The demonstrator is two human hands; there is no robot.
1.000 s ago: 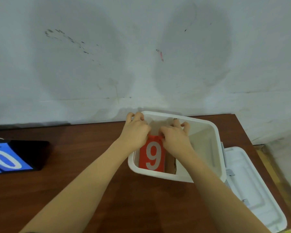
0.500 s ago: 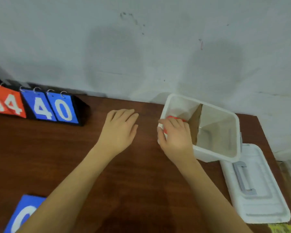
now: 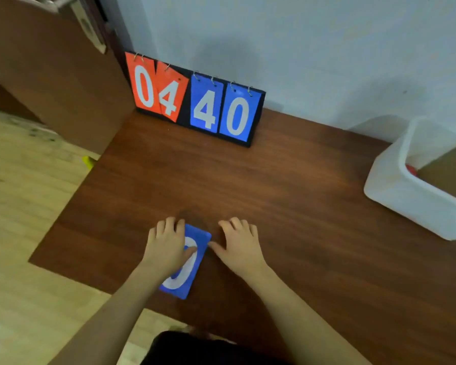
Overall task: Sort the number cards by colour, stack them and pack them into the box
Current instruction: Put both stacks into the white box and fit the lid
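Note:
A blue stack of number cards point(image 3: 188, 270) with a white 0 on top lies near the front of the brown table point(image 3: 287, 196). My left hand point(image 3: 166, 246) rests flat on its left half, thumb across the digit. My right hand point(image 3: 241, 246) lies just right of the stack, thumb touching its right edge. At the right edge stands the white box point(image 3: 395, 196), with a brown cardboard divider point(image 3: 448, 175) and a bit of red card point(image 3: 411, 169) showing inside.
A black flip scoreboard point(image 3: 195, 101) stands at the back by the wall, showing red 0 4 and blue 4 0. A wooden door point(image 3: 50, 75) is at the left. Light wood floor point(image 3: 24, 206) lies beyond the table's left edge.
My view has swung left and down. Both hands left the white box and came back to the blue stack near me. The red cards stay in the box.

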